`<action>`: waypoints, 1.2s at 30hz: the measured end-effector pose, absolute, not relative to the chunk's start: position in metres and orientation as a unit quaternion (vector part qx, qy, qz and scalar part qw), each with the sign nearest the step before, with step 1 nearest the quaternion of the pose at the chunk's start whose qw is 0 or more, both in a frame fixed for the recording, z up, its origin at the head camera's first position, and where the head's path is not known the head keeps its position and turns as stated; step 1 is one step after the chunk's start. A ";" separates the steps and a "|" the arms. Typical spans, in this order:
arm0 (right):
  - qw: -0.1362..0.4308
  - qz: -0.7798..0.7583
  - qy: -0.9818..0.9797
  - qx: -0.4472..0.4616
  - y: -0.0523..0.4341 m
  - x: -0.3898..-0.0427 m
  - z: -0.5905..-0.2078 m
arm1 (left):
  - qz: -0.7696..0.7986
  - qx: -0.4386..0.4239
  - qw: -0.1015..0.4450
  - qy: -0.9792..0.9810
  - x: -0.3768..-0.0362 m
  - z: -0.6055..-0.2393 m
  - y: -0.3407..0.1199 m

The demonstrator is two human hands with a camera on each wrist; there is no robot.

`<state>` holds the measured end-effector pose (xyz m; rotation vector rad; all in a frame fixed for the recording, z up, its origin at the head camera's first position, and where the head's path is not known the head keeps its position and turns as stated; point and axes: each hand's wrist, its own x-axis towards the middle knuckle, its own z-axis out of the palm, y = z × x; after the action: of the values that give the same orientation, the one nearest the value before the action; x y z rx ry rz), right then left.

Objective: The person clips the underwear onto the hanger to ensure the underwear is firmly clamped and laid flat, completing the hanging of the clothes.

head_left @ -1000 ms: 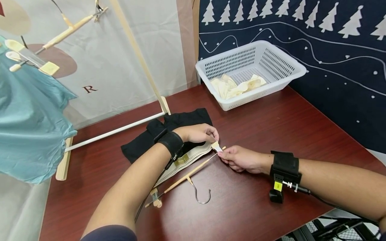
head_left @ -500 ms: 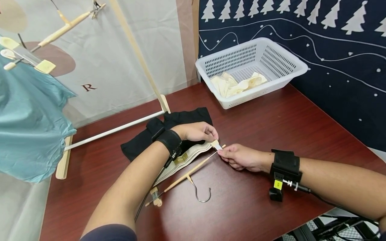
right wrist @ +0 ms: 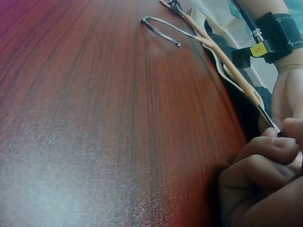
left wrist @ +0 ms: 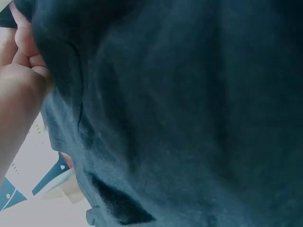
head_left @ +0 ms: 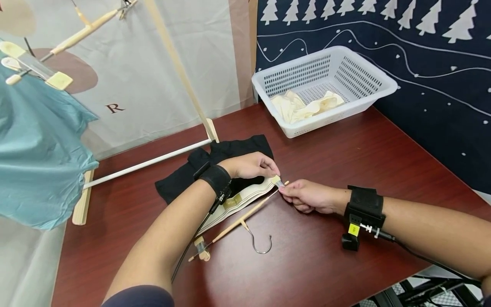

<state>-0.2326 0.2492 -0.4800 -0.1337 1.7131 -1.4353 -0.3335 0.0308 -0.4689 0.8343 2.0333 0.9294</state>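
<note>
Hands both pinched shut: left hand point(head_left: 251, 165) on garment point(head_left: 245, 197) corner, right hand point(head_left: 307, 197) on hanger point(head_left: 239, 221) clip.

**Colours and patterns on and around the table**

The table point(head_left: 345, 170) was dark reddish-brown with a fine wood grain. The garment point(head_left: 230, 155) lying on it was plain black, with a cream waistband point(head_left: 245, 197) bearing a gold label point(head_left: 231, 202). The clip hanger point(head_left: 230, 224) had a pale wooden bar and a silver metal hook. The perforated basket point(head_left: 326, 85) was white and held cream cloth point(head_left: 303, 106). The backdrop point(head_left: 422, 64) was navy, printed with white fir trees, wavy lines and dots. The hanging garment point(head_left: 38, 149) was teal. Both wrist straps point(head_left: 362, 204) were black, the right one carrying a yellow tag.
</note>
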 end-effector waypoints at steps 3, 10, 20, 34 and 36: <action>0.442 -0.570 0.690 -0.054 0.249 -0.234 -0.480 | 0.364 0.325 0.363 0.794 -0.334 -0.470 0.030; 0.435 -0.484 0.754 -0.090 0.243 -0.237 -0.475 | 0.371 0.320 0.362 0.793 -0.331 -0.471 0.024; 0.247 -0.269 0.916 -0.168 0.246 -0.241 -0.462 | 0.410 0.321 0.284 0.805 -0.317 -0.450 -0.011; 0.017 -0.175 0.868 -0.465 0.116 -0.201 -0.447 | 0.347 0.182 0.129 0.911 -0.197 -0.451 -0.174; 0.018 -0.155 0.859 -0.488 0.098 -0.194 -0.449 | 0.330 0.176 0.117 0.920 -0.183 -0.454 -0.180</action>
<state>-0.1940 0.0979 -0.4485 -1.5158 2.6681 -0.4802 -0.1827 -0.1804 -0.4538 0.5167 2.6935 0.9666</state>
